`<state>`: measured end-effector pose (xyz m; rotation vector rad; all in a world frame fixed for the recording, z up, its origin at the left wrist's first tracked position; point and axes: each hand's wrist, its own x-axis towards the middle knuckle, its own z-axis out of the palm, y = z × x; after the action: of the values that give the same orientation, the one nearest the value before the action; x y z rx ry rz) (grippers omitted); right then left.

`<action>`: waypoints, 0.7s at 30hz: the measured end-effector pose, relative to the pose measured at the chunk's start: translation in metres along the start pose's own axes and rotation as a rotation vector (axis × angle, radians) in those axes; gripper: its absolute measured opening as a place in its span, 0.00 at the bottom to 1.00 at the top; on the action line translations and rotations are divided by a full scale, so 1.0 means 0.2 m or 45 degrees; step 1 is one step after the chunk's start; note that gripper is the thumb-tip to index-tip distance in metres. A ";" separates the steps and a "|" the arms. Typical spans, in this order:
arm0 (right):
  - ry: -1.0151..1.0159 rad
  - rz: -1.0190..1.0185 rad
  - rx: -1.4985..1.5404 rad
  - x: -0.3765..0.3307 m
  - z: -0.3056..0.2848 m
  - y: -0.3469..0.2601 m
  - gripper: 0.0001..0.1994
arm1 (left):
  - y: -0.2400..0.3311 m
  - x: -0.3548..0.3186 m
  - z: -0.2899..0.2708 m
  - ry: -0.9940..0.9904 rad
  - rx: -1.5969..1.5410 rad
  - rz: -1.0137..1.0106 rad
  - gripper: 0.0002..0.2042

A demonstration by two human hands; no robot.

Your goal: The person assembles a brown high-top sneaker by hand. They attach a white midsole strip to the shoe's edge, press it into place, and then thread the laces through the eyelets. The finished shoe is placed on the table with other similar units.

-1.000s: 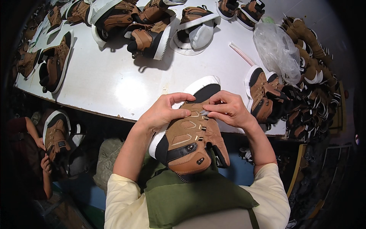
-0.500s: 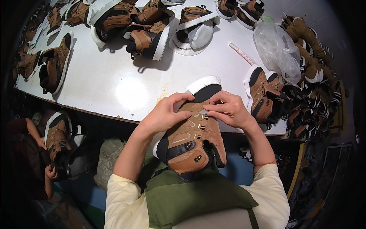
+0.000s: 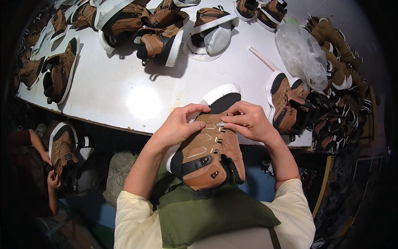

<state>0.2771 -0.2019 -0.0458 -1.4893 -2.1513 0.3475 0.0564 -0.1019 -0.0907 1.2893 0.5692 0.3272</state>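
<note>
A brown and black high-top shoe (image 3: 197,145) with a white sole lies on its side before me, toe pointing away over the table edge. My left hand (image 3: 176,124) grips it near the toe, thumb on the brown upper and fingers over the sole side. My right hand (image 3: 251,120) pinches a small pointed grey blade (image 3: 220,123) between thumb and fingers. Its tip touches or nearly touches the upper beside the row of lace loops. The shoe's ankle end rests toward my green apron (image 3: 207,216).
More brown shoes (image 3: 159,43) lie along the far side of the white table (image 3: 112,95). At right are a pair of shoes (image 3: 282,99), a clear plastic bag (image 3: 298,54) and a large shoe pile (image 3: 336,108). A co-worker's hands (image 3: 52,180) hold another shoe (image 3: 62,145) at left.
The blade tip has shifted slightly along the lace loops, and my right hand has turned a little. The co-worker's lower hand has moved up toward their shoe.
</note>
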 end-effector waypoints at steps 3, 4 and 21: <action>0.010 0.002 0.009 0.00 0.00 0.00 0.07 | -0.01 0.00 0.00 -0.001 0.030 0.027 0.19; 0.014 0.003 0.015 0.00 0.00 0.00 0.07 | -0.02 0.00 0.01 0.004 0.059 0.063 0.18; -0.024 0.045 -0.031 -0.01 -0.02 0.00 0.08 | 0.01 0.06 0.08 0.093 1.009 0.831 0.11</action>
<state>0.2797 -0.2050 -0.0429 -1.5454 -2.1527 0.3502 0.0744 -0.1073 -0.0878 2.2381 0.3215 0.7329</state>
